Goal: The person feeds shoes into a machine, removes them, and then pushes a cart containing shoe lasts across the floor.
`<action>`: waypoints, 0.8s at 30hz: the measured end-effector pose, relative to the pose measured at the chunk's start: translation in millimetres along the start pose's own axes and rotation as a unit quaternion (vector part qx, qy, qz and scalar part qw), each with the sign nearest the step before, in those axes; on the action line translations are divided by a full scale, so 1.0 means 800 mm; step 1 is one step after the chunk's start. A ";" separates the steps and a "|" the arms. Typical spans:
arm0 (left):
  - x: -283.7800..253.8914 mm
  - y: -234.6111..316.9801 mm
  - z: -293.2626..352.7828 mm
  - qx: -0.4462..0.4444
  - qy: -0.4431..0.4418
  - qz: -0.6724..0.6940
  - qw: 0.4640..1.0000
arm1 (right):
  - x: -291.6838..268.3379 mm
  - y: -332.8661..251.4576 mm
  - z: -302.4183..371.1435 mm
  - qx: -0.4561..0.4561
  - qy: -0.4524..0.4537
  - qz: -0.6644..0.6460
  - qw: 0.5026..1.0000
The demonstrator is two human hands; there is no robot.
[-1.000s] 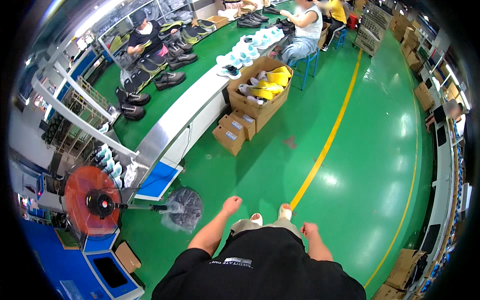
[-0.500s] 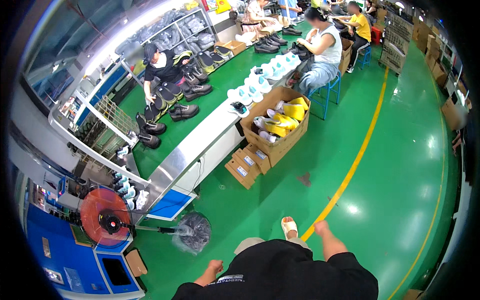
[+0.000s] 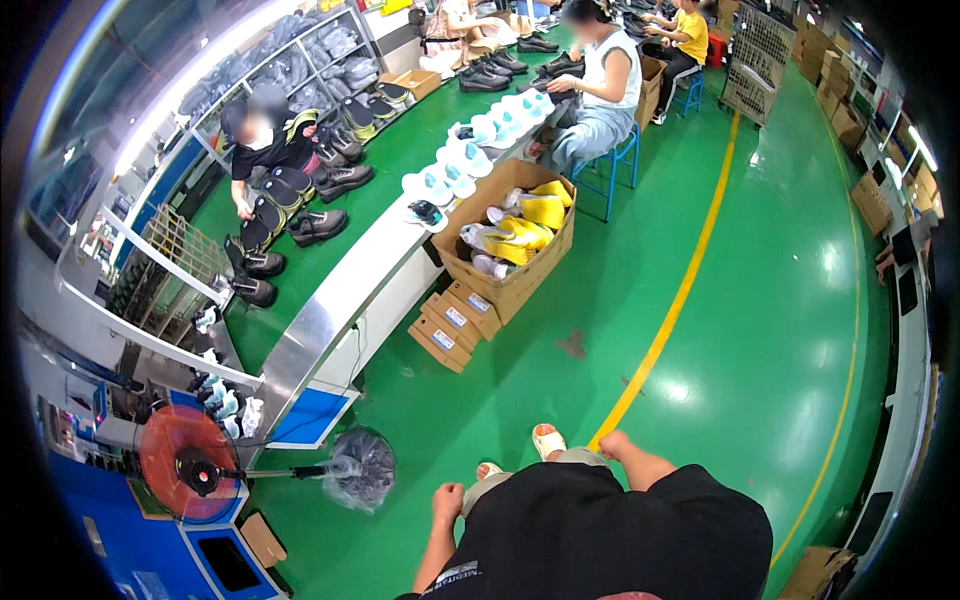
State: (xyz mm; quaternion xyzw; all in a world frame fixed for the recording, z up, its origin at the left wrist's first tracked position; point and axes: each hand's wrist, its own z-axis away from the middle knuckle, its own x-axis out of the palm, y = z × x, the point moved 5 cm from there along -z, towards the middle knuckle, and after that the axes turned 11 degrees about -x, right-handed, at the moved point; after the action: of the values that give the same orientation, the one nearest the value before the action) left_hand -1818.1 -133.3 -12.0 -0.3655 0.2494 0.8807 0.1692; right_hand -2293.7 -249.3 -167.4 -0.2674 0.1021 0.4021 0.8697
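My left hand point(image 3: 449, 497) hangs beside my left thigh, fingers curled into a loose fist, with nothing showing in it. Past my right thigh, over the floor near the yellow line, my right hand point(image 3: 617, 444) is also curled closed; no object shows in it. Neither hand touches any of the goods around. Below me are my cream open-toed sandals point(image 3: 548, 440) on the green floor. To the left of my left hand stands a floor fan point(image 3: 190, 465) with an orange-red guard, its base point(image 3: 360, 468) wrapped in clear plastic.
Ahead left runs a green-topped workbench point(image 3: 400, 150) with a metal edge, bearing dark shoes point(image 3: 318, 226) and white shoes point(image 3: 455, 170). Beside it stand a carton of yellow-and-white footwear point(image 3: 515, 280) and shoeboxes point(image 3: 455, 320). Several people sit working. Farther off is a wire cage trolley point(image 3: 755, 75).
The surroundings have shifted left in the picture. My left hand has swung forward, and my right hand sits slightly farther left. A second sandalled foot now shows.
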 end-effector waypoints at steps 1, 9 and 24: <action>-0.023 0.016 0.007 0.011 0.014 0.049 0.999 | 0.023 0.019 -0.018 -0.087 0.004 0.088 0.992; -0.447 0.262 0.230 0.375 0.270 0.362 0.809 | 0.067 -0.019 -0.021 -0.179 -0.121 0.341 0.915; -0.588 0.292 0.470 0.810 -0.137 0.239 0.518 | 0.052 -0.128 -0.033 -0.337 -0.057 0.536 0.772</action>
State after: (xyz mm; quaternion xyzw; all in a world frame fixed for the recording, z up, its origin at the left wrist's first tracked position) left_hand -1822.9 -167.1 633.1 0.1275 0.9064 0.3450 0.2076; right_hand -2188.4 -291.6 -166.1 -0.4217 0.0371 0.8259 0.3722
